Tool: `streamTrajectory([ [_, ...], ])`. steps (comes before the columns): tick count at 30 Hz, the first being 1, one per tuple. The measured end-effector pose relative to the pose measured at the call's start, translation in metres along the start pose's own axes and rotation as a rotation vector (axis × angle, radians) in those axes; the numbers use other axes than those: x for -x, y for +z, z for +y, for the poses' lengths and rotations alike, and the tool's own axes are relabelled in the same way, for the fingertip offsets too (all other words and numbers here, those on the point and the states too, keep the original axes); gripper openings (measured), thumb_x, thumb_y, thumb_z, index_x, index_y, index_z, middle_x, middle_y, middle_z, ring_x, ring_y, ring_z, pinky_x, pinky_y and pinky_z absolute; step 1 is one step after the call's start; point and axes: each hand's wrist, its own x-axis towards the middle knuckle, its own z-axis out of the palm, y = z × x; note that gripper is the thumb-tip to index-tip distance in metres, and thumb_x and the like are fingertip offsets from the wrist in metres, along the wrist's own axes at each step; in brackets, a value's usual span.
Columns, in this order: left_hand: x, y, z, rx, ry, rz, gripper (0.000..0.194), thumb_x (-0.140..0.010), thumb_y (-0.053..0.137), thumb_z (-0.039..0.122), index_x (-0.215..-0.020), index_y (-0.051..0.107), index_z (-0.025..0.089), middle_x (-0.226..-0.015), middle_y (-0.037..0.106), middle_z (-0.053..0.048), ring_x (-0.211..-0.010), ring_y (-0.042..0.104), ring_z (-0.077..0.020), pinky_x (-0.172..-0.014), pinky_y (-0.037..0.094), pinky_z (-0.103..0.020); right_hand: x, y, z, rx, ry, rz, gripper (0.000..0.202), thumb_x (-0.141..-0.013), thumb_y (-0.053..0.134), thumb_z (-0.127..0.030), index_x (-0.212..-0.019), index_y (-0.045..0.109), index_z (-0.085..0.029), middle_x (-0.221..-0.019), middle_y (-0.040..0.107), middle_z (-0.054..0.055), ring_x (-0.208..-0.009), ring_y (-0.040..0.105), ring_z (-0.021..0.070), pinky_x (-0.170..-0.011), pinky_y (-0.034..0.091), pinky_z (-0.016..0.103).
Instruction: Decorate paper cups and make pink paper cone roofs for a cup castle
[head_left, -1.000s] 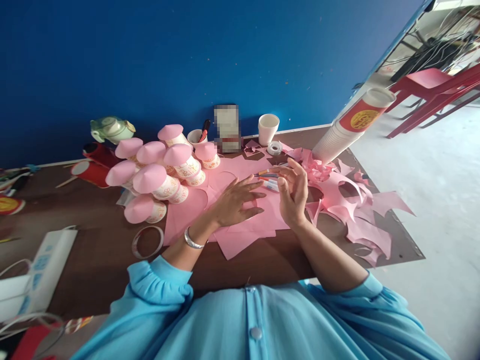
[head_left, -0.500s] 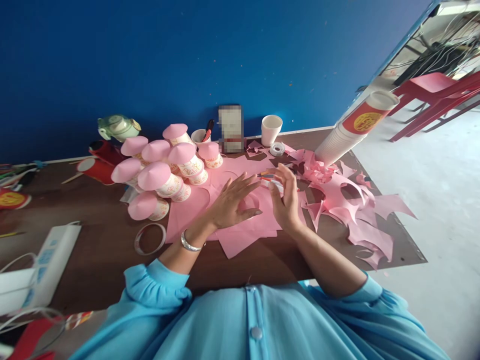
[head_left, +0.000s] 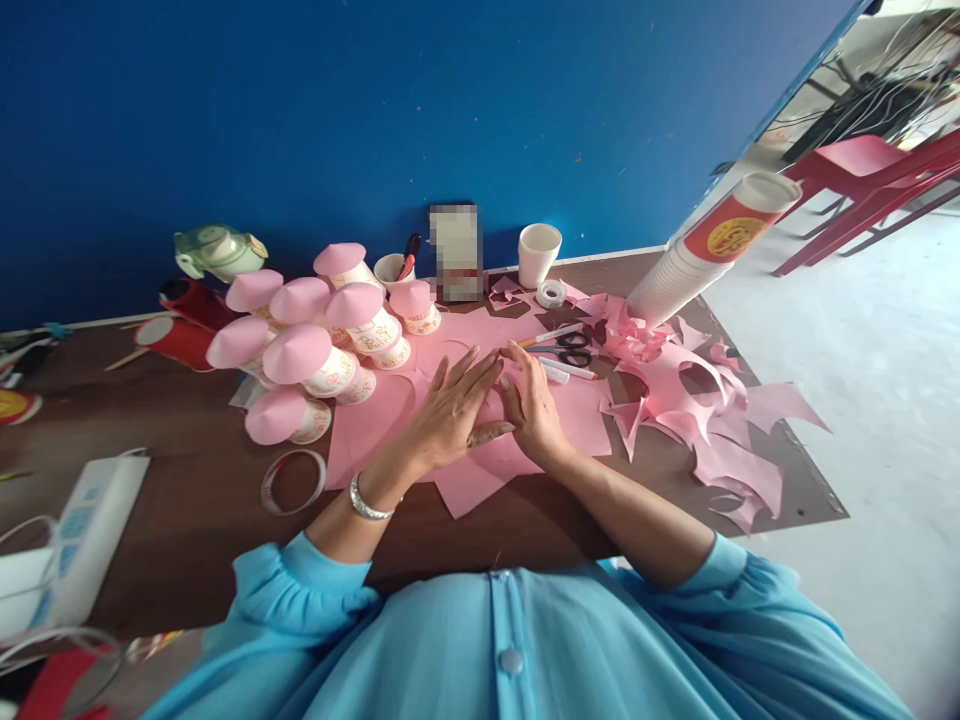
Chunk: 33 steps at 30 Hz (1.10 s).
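My left hand (head_left: 455,410) lies flat, fingers stretched out, over the pink paper sheets (head_left: 375,420). My right hand (head_left: 534,410) is curved beside it, thumb and fingers apart, its fingertips close to the left ones. A rounded pink paper piece (head_left: 491,402) shows between the hands, partly hidden by them. Just beyond the right hand are scissors (head_left: 574,348) with black handles, an orange pencil (head_left: 551,335) and a white marker (head_left: 553,372). To the left stand several paper cups (head_left: 330,372) topped with pink paper cones (head_left: 298,352).
Pink offcuts (head_left: 682,385) and a tall leaning stack of white cups (head_left: 675,275) occupy the right. A tape roll (head_left: 294,482), power strip (head_left: 101,520) and red cup (head_left: 180,342) lie left. At the back are a white cup (head_left: 539,255) and small tape (head_left: 551,293).
My right hand has come down and leftward, close to the left hand, uncovering the scissors and marker. My left hand has shifted slightly left and lower. The view has turned a little.
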Motion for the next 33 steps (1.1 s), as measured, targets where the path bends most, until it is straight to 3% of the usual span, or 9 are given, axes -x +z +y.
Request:
streamTrajectory([
  [11,0.001,-0.01,0.002,0.1,-0.051,-0.08,0.081,-0.101,0.046,0.063,-0.166,0.023,0.02,-0.17,0.032,-0.015,-0.162,0.017,-0.0362,-0.128,0.015,-0.067,-0.003,-0.001,0.005,-0.16,0.103,-0.03,0.051,-0.104,0.05,-0.04,-0.152,0.041,-0.024,-0.144,0.06,0.015,-0.137,0.055,0.0294,-0.117,0.044,0.056],
  [21,0.033,-0.01,-0.024,0.13,-0.046,0.117,0.093,-0.096,0.056,0.063,-0.167,0.013,0.022,-0.168,0.034,-0.02,-0.158,0.03,-0.0363,-0.124,0.037,-0.058,-0.013,-0.017,0.016,-0.329,0.118,0.11,0.046,-0.105,0.052,-0.041,-0.149,0.045,-0.029,-0.143,0.059,0.013,-0.133,0.059,0.0252,-0.112,0.05,0.05],
  [27,0.041,0.004,-0.018,0.11,-0.004,0.174,0.097,-0.094,0.058,0.064,-0.168,0.01,0.024,-0.167,0.037,-0.02,-0.155,0.035,-0.0375,-0.122,0.039,-0.06,-0.009,-0.013,0.012,-0.291,0.092,0.006,0.047,-0.103,0.055,-0.046,-0.147,0.048,-0.03,-0.141,0.062,0.012,-0.132,0.059,0.0259,-0.113,0.049,0.051],
  [33,0.037,0.005,-0.015,0.07,0.022,0.165,0.098,-0.095,0.058,0.063,-0.168,0.004,0.024,-0.167,0.036,-0.021,-0.156,0.034,-0.0364,-0.123,0.039,-0.058,-0.008,-0.013,0.007,-0.274,0.032,-0.058,0.048,-0.102,0.058,-0.04,-0.147,0.048,-0.029,-0.139,0.064,0.012,-0.13,0.059,0.0271,-0.113,0.048,0.054],
])
